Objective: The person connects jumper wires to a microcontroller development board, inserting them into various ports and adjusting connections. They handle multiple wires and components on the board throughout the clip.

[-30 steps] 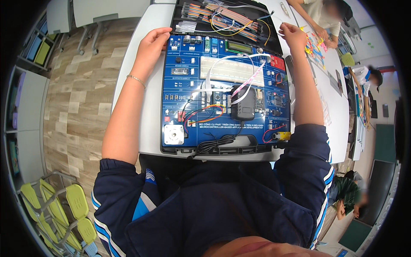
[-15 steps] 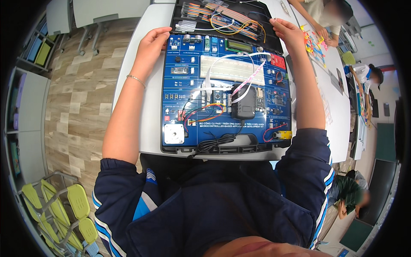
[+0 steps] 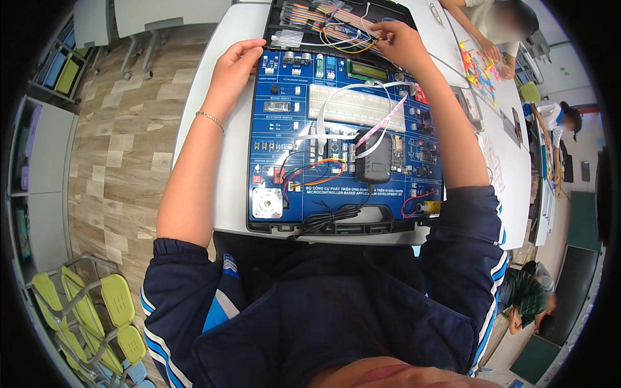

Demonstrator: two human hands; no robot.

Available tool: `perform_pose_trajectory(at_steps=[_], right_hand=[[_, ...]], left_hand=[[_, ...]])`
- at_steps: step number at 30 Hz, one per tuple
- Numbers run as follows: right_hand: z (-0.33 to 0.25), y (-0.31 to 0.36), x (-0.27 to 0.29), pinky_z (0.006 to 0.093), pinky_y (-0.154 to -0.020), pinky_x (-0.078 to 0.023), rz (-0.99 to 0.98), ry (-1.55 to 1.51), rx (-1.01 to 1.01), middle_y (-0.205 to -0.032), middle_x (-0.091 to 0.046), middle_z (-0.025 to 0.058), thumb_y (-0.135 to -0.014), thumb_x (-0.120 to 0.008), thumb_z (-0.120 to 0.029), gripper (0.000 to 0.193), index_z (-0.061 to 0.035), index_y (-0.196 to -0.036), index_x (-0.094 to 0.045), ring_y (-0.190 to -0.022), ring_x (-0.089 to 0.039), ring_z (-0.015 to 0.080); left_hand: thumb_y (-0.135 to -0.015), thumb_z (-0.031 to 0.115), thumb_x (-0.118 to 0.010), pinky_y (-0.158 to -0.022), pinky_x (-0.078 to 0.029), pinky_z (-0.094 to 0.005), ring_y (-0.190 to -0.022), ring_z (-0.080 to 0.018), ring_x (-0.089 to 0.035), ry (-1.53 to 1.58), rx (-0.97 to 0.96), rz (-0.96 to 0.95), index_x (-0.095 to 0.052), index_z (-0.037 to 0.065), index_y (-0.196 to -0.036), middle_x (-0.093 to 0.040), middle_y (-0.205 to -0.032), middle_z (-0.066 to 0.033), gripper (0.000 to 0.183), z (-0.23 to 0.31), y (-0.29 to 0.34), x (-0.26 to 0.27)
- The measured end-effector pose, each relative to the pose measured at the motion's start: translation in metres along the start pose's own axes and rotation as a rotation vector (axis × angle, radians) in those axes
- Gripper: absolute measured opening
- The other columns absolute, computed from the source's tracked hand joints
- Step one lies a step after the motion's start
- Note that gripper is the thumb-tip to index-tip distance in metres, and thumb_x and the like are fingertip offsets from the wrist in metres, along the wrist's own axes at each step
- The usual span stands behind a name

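An opened black case lies before me, its base filled by a blue electronics board (image 3: 284, 171) and its lid (image 3: 275, 14) folded back at the far side. My left hand (image 3: 240, 63) is at the case's far left edge near the hinge, fingertips together on the lid's rim. Reaching over the lid, my right hand (image 3: 400, 44) has bent fingers closed at a bundle of jumper wires (image 3: 343, 29); the exact hold is partly hidden. On the board are a white breadboard (image 3: 359, 107), a black power adapter (image 3: 373, 158), a white ribbon cable (image 3: 321, 119) and a stepper motor (image 3: 267, 203).
The case rests on a white table (image 3: 223, 97). Farther right, a person sits beside small colourful pieces (image 3: 477, 68). Green-seated chairs (image 3: 116, 301) stand at the lower left, and other people are at the far right.
My right hand has left the lid's right edge and moved left onto the wires. My left hand stays at the left edge. The case appears shifted slightly right in view.
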State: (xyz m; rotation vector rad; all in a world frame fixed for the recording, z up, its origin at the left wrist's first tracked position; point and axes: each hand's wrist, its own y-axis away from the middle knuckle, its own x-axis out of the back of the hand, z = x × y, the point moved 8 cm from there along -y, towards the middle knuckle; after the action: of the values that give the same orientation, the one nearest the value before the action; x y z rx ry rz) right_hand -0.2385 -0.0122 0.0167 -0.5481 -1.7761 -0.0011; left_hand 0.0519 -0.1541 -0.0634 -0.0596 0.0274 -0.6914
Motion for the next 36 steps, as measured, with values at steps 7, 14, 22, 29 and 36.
perform_pose_trajectory(at_steps=[7, 14, 22, 29, 36], right_hand=[[-0.037, -0.015, -0.019, 0.0341, -0.087, -0.053, -0.005, -0.008, 0.324, -0.105, -0.069, 0.0118, -0.081, -0.062, -0.002, 0.039, -0.0114, -0.118, -0.069, -0.097, -0.066, 0.0234], [-0.007, -0.022, -0.044, 0.0370, -0.084, -0.054, -0.185, 0.010, 0.109, -0.099, -0.072, 0.0108, -0.085, -0.063, -0.011, 0.032, -0.0155, -0.115, -0.072, -0.092, -0.069, 0.0264], [-0.031, -0.018, 0.006, 0.0371, -0.076, -0.056, -0.020, 0.276, 0.187, -0.091, -0.073, 0.0119, -0.087, -0.069, -0.020, 0.021, -0.0140, -0.107, -0.075, -0.082, -0.070, 0.0282], [-0.006, 0.021, 0.056, 0.0183, -0.067, -0.054, -0.125, -0.261, -0.230, -0.084, -0.072, 0.0019, -0.092, -0.070, -0.034, 0.038, -0.0051, -0.117, -0.070, -0.074, -0.068, 0.0089], [0.031, 0.114, 0.057, 0.0247, -0.090, -0.057, 0.030, -1.255, -0.511, -0.111, -0.068, 0.0170, -0.094, -0.067, -0.012, 0.040, 0.0132, -0.124, -0.056, -0.100, -0.069, 0.0208]], left_hand=[[-0.097, 0.021, -0.057, -0.083, -0.050, -0.0256, -0.090, -0.0103, -0.062, 0.007, -0.007, -0.006, -0.065, 0.006, -0.122, -0.066, -0.102, -0.0022, 0.030, 0.000, -0.001, -0.001], [-0.097, 0.020, -0.058, -0.082, -0.051, -0.0255, -0.089, -0.0102, -0.062, 0.008, -0.005, 0.004, -0.065, 0.005, -0.122, -0.066, -0.101, -0.0020, 0.030, 0.005, 0.004, -0.001], [-0.098, 0.022, -0.056, -0.084, -0.048, -0.0255, -0.088, -0.0083, -0.059, -0.007, -0.009, 0.007, -0.065, 0.007, -0.123, -0.068, -0.103, -0.0010, 0.030, 0.005, 0.005, -0.001], [-0.097, 0.021, -0.057, -0.083, -0.051, -0.0264, -0.091, -0.0104, -0.062, 0.006, 0.019, 0.005, -0.065, 0.006, -0.121, -0.066, -0.101, -0.0022, 0.029, 0.002, 0.009, -0.001], [-0.098, 0.021, -0.058, -0.083, -0.049, -0.0252, -0.088, -0.0089, -0.060, 0.007, 0.010, -0.012, -0.064, 0.005, -0.123, -0.067, -0.102, -0.0015, 0.031, 0.002, 0.008, -0.005]])
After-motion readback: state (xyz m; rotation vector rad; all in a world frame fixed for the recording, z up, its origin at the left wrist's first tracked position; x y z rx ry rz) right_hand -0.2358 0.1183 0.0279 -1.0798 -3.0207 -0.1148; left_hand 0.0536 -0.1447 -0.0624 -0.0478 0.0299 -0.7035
